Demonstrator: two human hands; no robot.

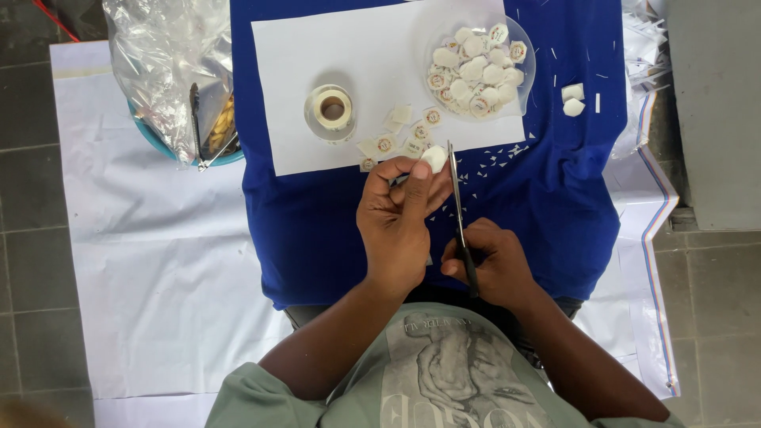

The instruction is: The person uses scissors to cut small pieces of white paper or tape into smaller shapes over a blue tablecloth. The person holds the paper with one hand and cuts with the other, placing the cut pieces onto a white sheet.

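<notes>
My left hand pinches a small white sticker piece between thumb and fingers, over a blue cloth. My right hand grips a pair of scissors, whose blades point away from me and meet the sticker's right edge. A roll of stickers stands on a white paper sheet. Several cut stickers lie just beyond my left hand. A clear dish at the sheet's far right holds many round cut stickers.
Tiny white trimmings dot the cloth right of the scissors, with two larger white scraps further off. A blue bowl under a clear plastic bag sits at the left. White sheeting covers the grey tiled floor.
</notes>
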